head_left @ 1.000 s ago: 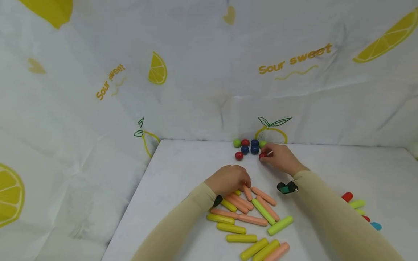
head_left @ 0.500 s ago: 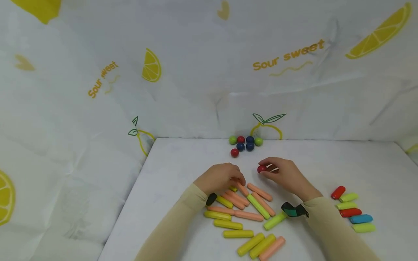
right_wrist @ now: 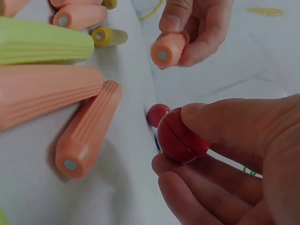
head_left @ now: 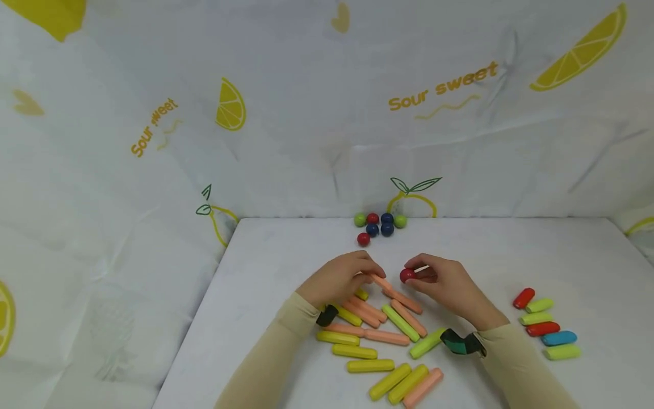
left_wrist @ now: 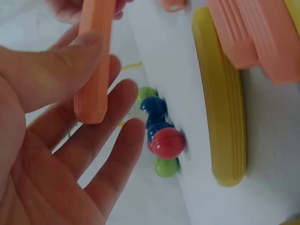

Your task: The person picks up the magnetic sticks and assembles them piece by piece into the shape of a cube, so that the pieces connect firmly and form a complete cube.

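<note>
My left hand [head_left: 339, 278] pinches a salmon-orange ridged toy stick [left_wrist: 96, 56] between thumb and fingers, raised over the table. In the right wrist view, a small grey disc shows in that stick's end. Just to the right, my right hand [head_left: 443, 284] holds a glossy red ball [right_wrist: 180, 136] with a seam round it, between thumb and fingertips. Ball and held stick face each other with a small gap in the head view. Beneath the left hand lie more salmon sticks [head_left: 365, 311] and a yellow stick [left_wrist: 220, 103].
Red, blue and green balls [head_left: 386, 229] cluster at the table's back edge. Yellow sticks [head_left: 370, 366] and lime sticks [head_left: 401, 322] spread nearer the front. On the right lies a row of short red, lime and blue pieces [head_left: 559, 338]. A lemon-print sheet [head_left: 286, 113] hangs behind.
My right hand has brought the red ball from beside the cluster towards my left hand. The left hand has raised and turned its salmon stick towards the ball.
</note>
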Demonstrator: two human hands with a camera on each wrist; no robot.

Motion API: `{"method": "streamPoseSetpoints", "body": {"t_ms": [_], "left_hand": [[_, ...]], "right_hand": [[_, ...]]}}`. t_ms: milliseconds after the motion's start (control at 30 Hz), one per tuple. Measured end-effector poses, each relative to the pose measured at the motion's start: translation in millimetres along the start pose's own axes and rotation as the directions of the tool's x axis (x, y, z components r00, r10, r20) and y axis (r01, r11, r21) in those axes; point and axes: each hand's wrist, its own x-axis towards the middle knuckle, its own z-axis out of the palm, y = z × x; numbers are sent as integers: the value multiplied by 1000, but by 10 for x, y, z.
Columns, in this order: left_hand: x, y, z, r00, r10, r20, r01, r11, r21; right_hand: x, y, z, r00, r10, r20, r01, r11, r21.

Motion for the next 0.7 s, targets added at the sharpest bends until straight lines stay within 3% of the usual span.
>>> {"method": "streamPoseSetpoints", "body": {"t_ms": [300, 533, 700], "left_hand": [[40, 16, 65, 988, -59, -142, 56, 998, -25], [94, 82, 135, 983, -115, -141, 114, 993, -12], [215, 132, 174, 981, -146, -127, 146, 989, -9]], "right_hand": [[-37, -85, -32, 1000, -24, -1, 24, 1000, 3], [-28, -91, -34, 998, -60, -6, 60, 998, 19], [14, -55, -45, 994, -109, -5, 109, 994, -17]]}}
